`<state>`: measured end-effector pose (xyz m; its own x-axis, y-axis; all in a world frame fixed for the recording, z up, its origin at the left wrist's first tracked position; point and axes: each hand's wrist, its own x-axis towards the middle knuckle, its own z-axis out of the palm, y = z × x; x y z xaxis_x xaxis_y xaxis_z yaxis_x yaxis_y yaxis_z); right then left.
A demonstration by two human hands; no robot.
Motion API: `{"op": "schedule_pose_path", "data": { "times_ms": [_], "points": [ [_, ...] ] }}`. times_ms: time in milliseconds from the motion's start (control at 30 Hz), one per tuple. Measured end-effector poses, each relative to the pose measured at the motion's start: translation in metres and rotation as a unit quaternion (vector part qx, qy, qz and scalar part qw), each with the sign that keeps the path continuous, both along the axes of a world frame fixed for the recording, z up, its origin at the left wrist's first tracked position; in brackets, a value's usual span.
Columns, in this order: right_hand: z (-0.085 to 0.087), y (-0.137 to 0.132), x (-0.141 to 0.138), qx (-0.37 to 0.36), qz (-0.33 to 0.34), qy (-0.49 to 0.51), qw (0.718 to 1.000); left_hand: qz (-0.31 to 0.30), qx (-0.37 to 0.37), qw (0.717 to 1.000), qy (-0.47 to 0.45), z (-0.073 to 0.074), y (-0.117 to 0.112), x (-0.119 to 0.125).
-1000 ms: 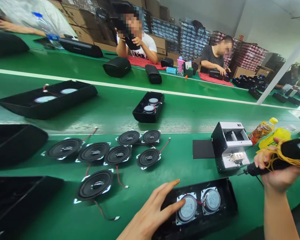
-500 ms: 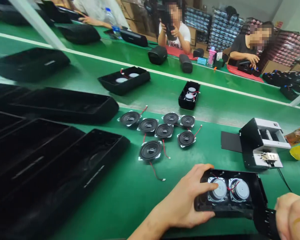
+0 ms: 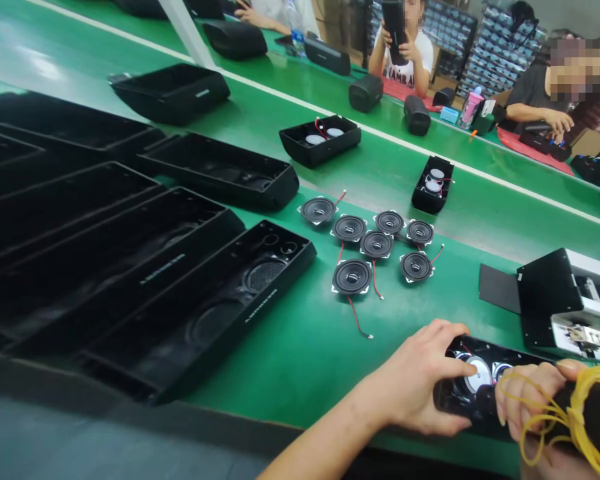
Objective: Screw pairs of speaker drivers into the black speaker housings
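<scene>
At a green assembly bench (image 3: pixel 290 347), a worker's left hand (image 3: pixel 420 383) clamps the near end of a black speaker housing (image 3: pixel 485 390), fingers curled over its rim, while the right hand (image 3: pixel 535 407) is wrapped tight around a black electric screwdriver (image 3: pixel 587 413) bound with yellow rubber bands (image 3: pixel 575 407) — its tip is hidden behind the hands, so whether it meets a screw cannot be told. Two silver-backed drivers (image 3: pixel 473 375) already sit side by side in the housing, red leads across them; by the look of it the fitting is done and the fastening is the part in hand, though no screw can be made out. Much remains on the bench: seven loose speaker drivers (image 3: pixel 351 277) lie face up in a cluster just beyond the hands, and a row of long empty housings (image 3: pixel 200 307) stretches away to the left. Two finished-looking housings with drivers (image 3: pixel 320 139) rest on the conveyor belt (image 3: pixel 380 173) farther out. A boxy screw feeder (image 3: pixel 565 303) stands to the right of the work. Across the belt, other people sit at their own stations — their hands busy with black speaker parts.
</scene>
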<state>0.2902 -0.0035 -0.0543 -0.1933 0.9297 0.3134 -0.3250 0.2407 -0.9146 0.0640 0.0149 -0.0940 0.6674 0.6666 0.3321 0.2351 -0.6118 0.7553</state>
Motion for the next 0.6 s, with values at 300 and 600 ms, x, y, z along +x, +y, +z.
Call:
{"op": "schedule_pose_path", "data": {
  "times_ms": [300, 600],
  "points": [
    [0.011, -0.01, 0.009, 0.006, 0.013, -0.04, 0.999, -0.002, 0.0, 1.0, -0.006, 0.0, 0.001, 0.001],
    [-0.004, -0.026, 0.009, -0.018, -0.076, -0.077, 0.994, -0.005, 0.019, 1.0, 0.003, -0.002, 0.001, 0.001]
  ]
}}
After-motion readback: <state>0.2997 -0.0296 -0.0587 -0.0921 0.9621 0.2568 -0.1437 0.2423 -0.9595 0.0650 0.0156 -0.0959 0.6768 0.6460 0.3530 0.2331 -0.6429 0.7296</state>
